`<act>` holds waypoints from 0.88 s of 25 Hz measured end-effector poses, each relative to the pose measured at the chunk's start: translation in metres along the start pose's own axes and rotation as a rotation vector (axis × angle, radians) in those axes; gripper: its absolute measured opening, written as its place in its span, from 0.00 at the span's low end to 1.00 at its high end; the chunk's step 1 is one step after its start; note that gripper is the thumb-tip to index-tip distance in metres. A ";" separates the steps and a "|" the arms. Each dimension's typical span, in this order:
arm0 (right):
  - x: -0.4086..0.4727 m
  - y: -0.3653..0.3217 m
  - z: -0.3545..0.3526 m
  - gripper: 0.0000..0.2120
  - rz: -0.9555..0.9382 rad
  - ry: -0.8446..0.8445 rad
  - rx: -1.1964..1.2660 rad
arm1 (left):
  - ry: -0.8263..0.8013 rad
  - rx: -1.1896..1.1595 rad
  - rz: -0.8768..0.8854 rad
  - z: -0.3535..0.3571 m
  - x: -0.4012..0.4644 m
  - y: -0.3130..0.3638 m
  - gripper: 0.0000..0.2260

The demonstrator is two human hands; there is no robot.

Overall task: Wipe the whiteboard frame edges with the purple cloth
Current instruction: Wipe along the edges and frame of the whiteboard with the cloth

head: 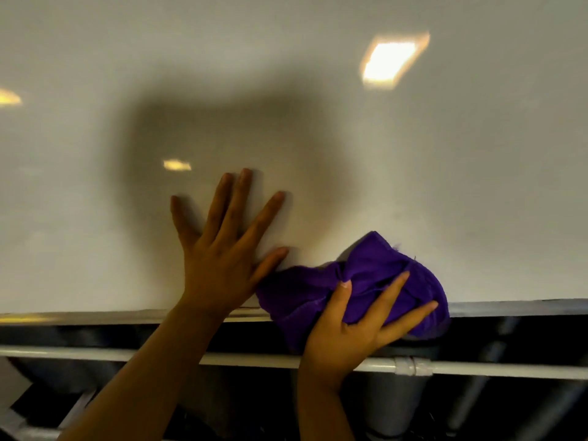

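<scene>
The whiteboard (pixel 286 74) fills most of the view, and its grey bottom frame edge (pixel 515 308) runs across the lower part. A bunched purple cloth (pixel 366 281) is pressed over that edge right of centre, covering part of it. My right hand (pixel 353 326) grips the cloth from below, fingers spread over it. My left hand (pixel 222 246) lies flat on the board just left of the cloth, fingers splayed, thumb touching the cloth's edge.
A white horizontal rail (pixel 95 353) with a taped joint (pixel 412 367) runs below the frame edge. Behind it are dark space and grey slanted stand legs (pixel 477 393). Ceiling lights (pixel 391 60) reflect on the board, and my shadow falls across its middle.
</scene>
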State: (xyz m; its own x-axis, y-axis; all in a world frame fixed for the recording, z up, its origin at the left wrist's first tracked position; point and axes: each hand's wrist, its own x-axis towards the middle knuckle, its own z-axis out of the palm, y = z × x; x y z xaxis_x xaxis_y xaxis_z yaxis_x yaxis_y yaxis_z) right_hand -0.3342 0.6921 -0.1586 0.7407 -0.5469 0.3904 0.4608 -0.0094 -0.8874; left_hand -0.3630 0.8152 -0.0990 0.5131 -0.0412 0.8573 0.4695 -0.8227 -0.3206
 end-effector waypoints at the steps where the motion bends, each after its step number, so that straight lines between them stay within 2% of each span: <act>1: 0.002 0.001 -0.001 0.31 0.029 0.017 0.009 | 0.000 -0.006 -0.027 0.001 -0.006 -0.014 0.32; 4: -0.010 -0.010 0.002 0.31 0.022 -0.065 0.028 | 0.001 -0.022 -0.053 -0.001 -0.020 -0.044 0.33; 8: -0.003 -0.005 0.005 0.32 0.015 0.028 -0.047 | -0.023 -0.031 -0.054 -0.004 -0.027 -0.069 0.34; 15: -0.037 -0.008 0.021 0.31 -0.004 -0.003 -0.024 | -0.033 -0.048 -0.060 0.001 -0.035 -0.090 0.34; 18: -0.060 -0.015 0.035 0.30 0.003 0.025 0.058 | 0.001 -0.019 -0.017 0.008 -0.041 -0.108 0.34; 22: -0.114 -0.028 0.063 0.30 0.044 0.045 0.089 | 0.054 -0.019 0.148 0.014 -0.047 -0.162 0.32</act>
State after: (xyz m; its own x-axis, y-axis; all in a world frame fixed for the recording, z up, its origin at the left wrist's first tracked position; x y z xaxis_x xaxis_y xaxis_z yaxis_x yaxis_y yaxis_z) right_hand -0.4001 0.8073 -0.1630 0.7391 -0.5825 0.3384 0.4714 0.0884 -0.8775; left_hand -0.4532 0.9582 -0.0930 0.5365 -0.1927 0.8216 0.3776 -0.8159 -0.4379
